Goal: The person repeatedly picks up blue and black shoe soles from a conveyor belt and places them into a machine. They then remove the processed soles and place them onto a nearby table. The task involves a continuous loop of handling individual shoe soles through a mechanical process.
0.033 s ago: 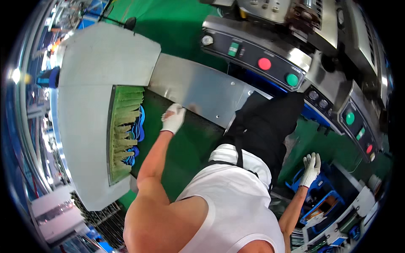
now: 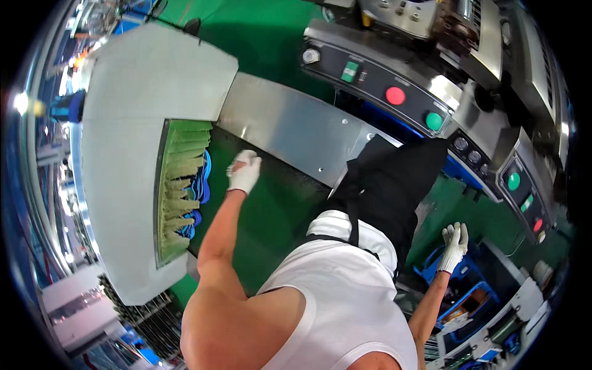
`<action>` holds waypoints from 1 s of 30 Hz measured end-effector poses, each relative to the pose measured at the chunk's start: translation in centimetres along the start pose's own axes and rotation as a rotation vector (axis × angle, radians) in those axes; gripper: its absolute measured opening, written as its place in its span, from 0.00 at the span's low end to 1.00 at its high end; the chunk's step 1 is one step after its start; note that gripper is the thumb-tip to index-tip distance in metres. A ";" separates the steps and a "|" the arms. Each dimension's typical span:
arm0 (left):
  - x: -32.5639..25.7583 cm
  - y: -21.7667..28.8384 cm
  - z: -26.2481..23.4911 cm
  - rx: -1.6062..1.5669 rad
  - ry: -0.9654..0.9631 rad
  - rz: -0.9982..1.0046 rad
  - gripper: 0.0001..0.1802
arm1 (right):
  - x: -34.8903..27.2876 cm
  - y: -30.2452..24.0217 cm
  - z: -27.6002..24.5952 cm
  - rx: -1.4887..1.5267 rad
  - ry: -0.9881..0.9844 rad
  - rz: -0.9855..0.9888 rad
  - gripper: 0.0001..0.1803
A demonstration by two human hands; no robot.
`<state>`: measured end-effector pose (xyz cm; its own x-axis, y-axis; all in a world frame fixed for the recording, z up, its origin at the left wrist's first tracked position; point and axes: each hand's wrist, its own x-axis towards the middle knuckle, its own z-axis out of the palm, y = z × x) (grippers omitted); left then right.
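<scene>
My left hand, in a white glove, reaches out over the dark green conveyor belt, close to the mouth of a grey tunnel hood. Its fingers curl downward, and I cannot tell whether anything is in them. A curtain of green strips hangs at the tunnel mouth, with blue items showing beneath it, just left of that hand. My right hand, also gloved in white, hangs at my side with fingers apart and nothing in it, above a blue crate.
A steel plate borders the belt on the far side. Beyond it runs a control panel with a red button and green buttons. A black apron hangs in front of me. The floor is green.
</scene>
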<state>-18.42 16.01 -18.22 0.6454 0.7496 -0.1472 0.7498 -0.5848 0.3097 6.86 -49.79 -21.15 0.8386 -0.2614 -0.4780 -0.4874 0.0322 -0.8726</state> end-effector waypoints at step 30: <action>0.2 13.0 -8.4 -0.724 -0.554 0.154 0.29 | -8.5 -11.7 25.5 -0.062 -0.936 0.056 0.31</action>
<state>-9.74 11.16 -6.35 0.8481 0.3153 -0.4258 0.4959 -0.1891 0.8475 11.59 -23.38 -9.45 0.6549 0.6223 -0.4287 -0.5220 -0.0376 -0.8521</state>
